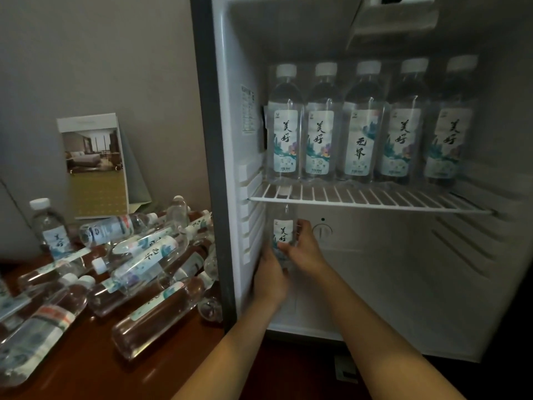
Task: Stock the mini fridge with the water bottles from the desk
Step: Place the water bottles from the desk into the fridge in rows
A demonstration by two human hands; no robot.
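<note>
The mini fridge (227, 145) stands open. Several labelled water bottles (363, 125) stand in a row on its wire shelf (375, 199). Below the shelf, at the far left of the lower compartment, one upright water bottle (284, 226) is held by both hands. My left hand (269, 274) grips its lower part from the left, and my right hand (305, 245) wraps its fingers round the label from the right. Its cap sits just under the shelf. On the wooden desk (86, 356) to the left lies a heap of several more bottles (150, 261), most on their sides.
One bottle (50, 229) stands upright at the desk's back left. A folded hotel brochure (93, 166) leans against the wall behind the heap. A freezer box (395, 21) hangs at the fridge's top right. A thermostat dial (322, 231) sits on the back wall beside my right hand.
</note>
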